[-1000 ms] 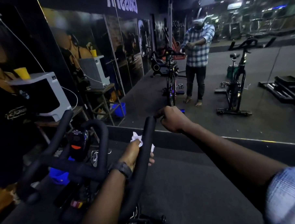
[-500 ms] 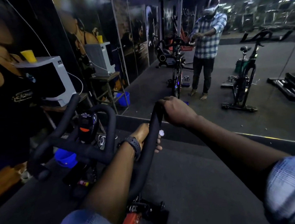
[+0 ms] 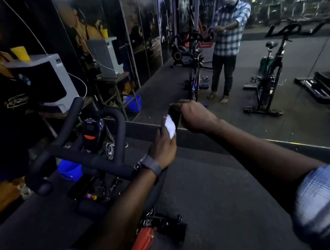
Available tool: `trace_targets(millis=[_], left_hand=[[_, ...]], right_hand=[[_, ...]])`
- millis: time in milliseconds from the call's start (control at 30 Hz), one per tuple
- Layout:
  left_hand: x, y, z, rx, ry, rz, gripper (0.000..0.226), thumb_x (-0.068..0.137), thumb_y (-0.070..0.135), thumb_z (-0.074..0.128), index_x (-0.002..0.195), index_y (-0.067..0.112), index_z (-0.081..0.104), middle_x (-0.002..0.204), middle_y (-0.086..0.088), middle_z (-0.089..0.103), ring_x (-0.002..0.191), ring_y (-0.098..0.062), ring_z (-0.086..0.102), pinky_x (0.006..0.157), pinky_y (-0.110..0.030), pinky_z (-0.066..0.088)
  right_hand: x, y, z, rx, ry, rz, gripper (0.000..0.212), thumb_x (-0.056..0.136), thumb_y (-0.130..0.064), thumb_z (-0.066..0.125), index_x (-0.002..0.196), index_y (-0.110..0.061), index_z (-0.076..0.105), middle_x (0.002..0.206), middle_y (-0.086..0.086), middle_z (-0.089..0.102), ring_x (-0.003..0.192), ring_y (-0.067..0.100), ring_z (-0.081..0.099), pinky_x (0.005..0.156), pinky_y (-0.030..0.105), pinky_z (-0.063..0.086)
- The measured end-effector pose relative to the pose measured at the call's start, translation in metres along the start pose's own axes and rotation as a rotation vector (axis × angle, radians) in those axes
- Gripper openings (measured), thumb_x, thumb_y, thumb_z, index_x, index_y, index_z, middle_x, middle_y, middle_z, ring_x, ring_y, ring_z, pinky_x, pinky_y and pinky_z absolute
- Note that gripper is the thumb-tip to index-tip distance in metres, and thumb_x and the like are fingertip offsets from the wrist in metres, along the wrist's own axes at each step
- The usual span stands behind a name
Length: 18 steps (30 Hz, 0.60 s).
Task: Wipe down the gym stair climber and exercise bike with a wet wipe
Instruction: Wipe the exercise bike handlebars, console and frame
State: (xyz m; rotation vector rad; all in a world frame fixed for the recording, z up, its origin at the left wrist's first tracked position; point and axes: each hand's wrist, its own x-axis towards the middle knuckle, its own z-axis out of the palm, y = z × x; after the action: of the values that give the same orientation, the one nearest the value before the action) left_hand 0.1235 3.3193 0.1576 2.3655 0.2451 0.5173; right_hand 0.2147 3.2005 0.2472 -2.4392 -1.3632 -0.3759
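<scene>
The exercise bike's black handlebar [image 3: 90,158] fills the lower left, with a small console [image 3: 91,131] at its centre. My left hand [image 3: 164,146], a watch on its wrist, wraps the right-hand bar and presses a white wet wipe [image 3: 170,127] against it near the tip. Just beyond, my right hand [image 3: 193,115] grips the far end of that same bar [image 3: 174,114]. The bike's orange frame [image 3: 144,241] shows below. No stair climber can be made out.
A large wall mirror [image 3: 233,74] stands straight ahead, reflecting me, my bike and another bike [image 3: 270,76]. On the left a white machine [image 3: 50,80] with a yellow cup [image 3: 21,53] sits on a table. A blue bucket [image 3: 69,169] is on the floor.
My left hand has slid up the right bar toward the tip, and the wipe now shows on top of the bar. My right hand stays at the bar's end.
</scene>
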Motion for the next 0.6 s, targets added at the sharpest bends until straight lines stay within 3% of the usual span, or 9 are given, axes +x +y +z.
trace_targets(millis=[33, 100, 267, 367, 433, 500, 533, 600], left_hand=[[-0.016, -0.001, 0.004, 0.208, 0.038, 0.017, 0.07, 0.095, 0.03, 0.043, 0.155, 0.012, 0.013, 0.148, -0.015, 0.037, 0.121, -0.034, 0.053, 0.093, -0.041, 0.048], [-0.036, 0.006, 0.011, 0.458, 0.114, 0.014, 0.075, 0.09, 0.015, 0.051, 0.154, 0.008, 0.013, 0.143, -0.019, 0.038, 0.107, -0.041, 0.057, 0.078, -0.044, 0.05], [0.025, 0.048, 0.003, 0.353, 0.05, -0.095, 0.082, 0.088, 0.019, 0.056, 0.153, 0.002, 0.008, 0.146, -0.016, 0.03, 0.131, -0.039, 0.038, 0.098, -0.048, 0.042], [0.034, 0.054, 0.009, 0.453, 0.089, -0.099, 0.088, 0.086, 0.019, 0.059, 0.154, 0.003, 0.004, 0.151, -0.012, 0.027, 0.132, -0.036, 0.039, 0.091, -0.045, 0.047], [0.015, 0.036, 0.011, 0.569, 0.093, 0.011, 0.078, 0.085, 0.018, 0.056, 0.153, 0.006, 0.02, 0.155, -0.014, 0.03, 0.12, -0.037, 0.051, 0.069, -0.041, 0.054], [-0.013, 0.019, 0.004, 0.786, 0.0, 0.14, 0.06, 0.086, 0.022, 0.043, 0.145, 0.016, 0.043, 0.155, -0.016, 0.032, 0.113, -0.041, 0.055, 0.054, -0.038, 0.052], [-0.025, 0.011, -0.001, 0.866, -0.053, 0.204, 0.057, 0.087, 0.024, 0.031, 0.141, 0.017, 0.049, 0.155, -0.015, 0.033, 0.118, -0.044, 0.053, 0.057, -0.041, 0.053], [-0.042, 0.002, -0.012, 0.872, -0.147, 0.344, 0.067, 0.082, 0.025, 0.015, 0.132, 0.013, 0.058, 0.149, -0.01, 0.044, 0.13, -0.053, 0.04, 0.08, -0.059, 0.051]], right_hand=[[0.001, -0.001, 0.0, -0.009, 0.003, 0.004, 0.043, 0.086, -0.008, 0.046, 0.126, -0.007, 0.062, 0.123, 0.015, 0.064, 0.11, 0.035, 0.062, 0.088, 0.042, 0.05], [0.0, -0.002, 0.0, -0.018, 0.0, 0.021, 0.04, 0.086, -0.01, 0.049, 0.123, -0.01, 0.063, 0.12, 0.013, 0.065, 0.107, 0.035, 0.063, 0.085, 0.041, 0.051], [0.003, -0.005, 0.003, -0.01, 0.022, 0.047, 0.028, 0.097, -0.022, 0.05, 0.119, -0.011, 0.065, 0.114, 0.013, 0.066, 0.102, 0.036, 0.066, 0.08, 0.043, 0.054], [-0.002, 0.001, -0.002, 0.01, 0.003, 0.075, 0.032, 0.096, -0.018, 0.05, 0.125, -0.015, 0.063, 0.118, 0.013, 0.068, 0.104, 0.037, 0.065, 0.081, 0.042, 0.053], [-0.008, 0.003, -0.004, 0.042, -0.005, 0.071, 0.043, 0.088, -0.01, 0.051, 0.13, -0.018, 0.061, 0.122, 0.012, 0.068, 0.107, 0.036, 0.064, 0.084, 0.042, 0.053], [-0.011, -0.001, -0.005, 0.09, -0.011, 0.074, 0.05, 0.082, -0.006, 0.049, 0.13, -0.016, 0.061, 0.125, 0.013, 0.066, 0.11, 0.037, 0.063, 0.087, 0.044, 0.052], [-0.011, -0.002, -0.006, 0.096, -0.015, 0.08, 0.052, 0.08, -0.003, 0.049, 0.129, -0.016, 0.061, 0.126, 0.013, 0.066, 0.11, 0.037, 0.063, 0.088, 0.045, 0.052], [-0.01, -0.004, -0.008, 0.066, -0.023, 0.096, 0.059, 0.077, 0.001, 0.048, 0.131, -0.018, 0.059, 0.129, 0.013, 0.064, 0.111, 0.038, 0.062, 0.089, 0.045, 0.052]])
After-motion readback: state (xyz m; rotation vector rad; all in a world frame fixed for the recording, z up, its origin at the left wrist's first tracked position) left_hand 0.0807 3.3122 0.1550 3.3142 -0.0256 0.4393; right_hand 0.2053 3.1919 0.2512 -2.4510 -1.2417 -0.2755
